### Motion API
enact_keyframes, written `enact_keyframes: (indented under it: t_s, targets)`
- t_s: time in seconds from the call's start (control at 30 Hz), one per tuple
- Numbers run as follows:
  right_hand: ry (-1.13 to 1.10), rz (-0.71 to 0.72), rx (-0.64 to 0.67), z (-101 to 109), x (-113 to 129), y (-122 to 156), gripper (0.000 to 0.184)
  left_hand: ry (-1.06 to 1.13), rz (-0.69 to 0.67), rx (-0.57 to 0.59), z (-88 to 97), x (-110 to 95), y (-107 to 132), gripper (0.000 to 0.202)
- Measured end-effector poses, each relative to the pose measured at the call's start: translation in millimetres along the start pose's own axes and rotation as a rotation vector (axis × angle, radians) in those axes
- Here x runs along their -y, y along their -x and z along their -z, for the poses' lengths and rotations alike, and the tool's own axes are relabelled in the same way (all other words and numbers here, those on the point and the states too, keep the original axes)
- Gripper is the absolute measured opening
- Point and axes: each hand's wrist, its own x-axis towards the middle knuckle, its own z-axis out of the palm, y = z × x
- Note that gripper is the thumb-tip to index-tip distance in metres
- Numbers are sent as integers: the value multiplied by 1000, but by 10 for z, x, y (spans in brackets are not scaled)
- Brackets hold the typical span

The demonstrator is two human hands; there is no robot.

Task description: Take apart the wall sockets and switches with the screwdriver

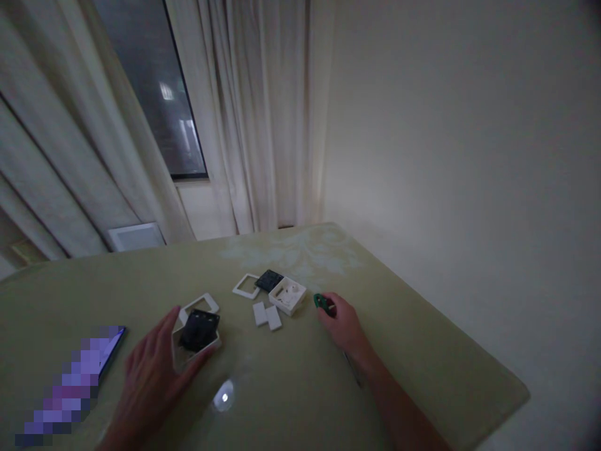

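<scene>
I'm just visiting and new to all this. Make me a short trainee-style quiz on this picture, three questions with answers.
1. True or false: the right hand holds a green-handled tool.

2. What does the left hand hold?
A) a curtain
B) an open white box with a black part in its opening
C) a window frame

3. How many small white slabs lie on the table by the other white box?

Key: 1. True. 2. B. 3. Two.
</scene>
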Motion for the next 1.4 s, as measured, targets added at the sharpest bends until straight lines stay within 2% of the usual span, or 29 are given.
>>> enact_keyframes:
  t_s: [0.07,0.13,0.2,0.3,0.4,0.5,0.6,0.67,0.77,0.83,0.9,1.0,1.07,1.13,1.23,1.4]
  targets:
    - [6,26,-10,-68,56,74,30,-18,91,102,-25,274,91,99]
    - [-5,22,-13,-107,93,117,33,14,81,214,-59,393,112,101]
    - [-33,-4,4,-119,109,128,31,84,42,282,-67,428,87,100]
    - [-112,-68,46,-115,99,113,26,224,41,296,-17,461,55,90]
    - [-228,-143,75,-113,63,101,31,383,-20,339,66,465,95,76]
    - [-355,-206,80,-106,15,85,36,545,-136,438,124,309,184,77]
    - [-475,-255,76,-82,-37,50,32,683,-213,556,121,-13,283,84]
    - [-552,-282,59,-62,-72,17,33,736,-221,618,88,-245,349,91]
    - [-666,-312,8,-25,-119,-39,37,756,-197,650,15,-507,433,111]
    - [-736,-326,-36,3,-140,-76,37,747,-207,642,-32,-601,464,120]
    - [-791,-337,-86,30,-150,-108,38,756,-228,621,-70,-637,468,116]
    - [-838,-348,-155,51,-148,-138,38,801,-189,531,-117,-605,428,88]
    - [-853,-350,-182,46,-145,-146,38,771,-120,409,-154,-545,380,64]
    - [-857,-351,-199,29,-146,-151,39,696,-56,288,-205,-477,317,53]
    - [-832,-353,-226,-1,-159,-158,39,592,-10,187,-305,-409,185,52]
    - [-722,-268,-275,-5,-199,-169,38,399,-34,131,-514,-464,-216,48]
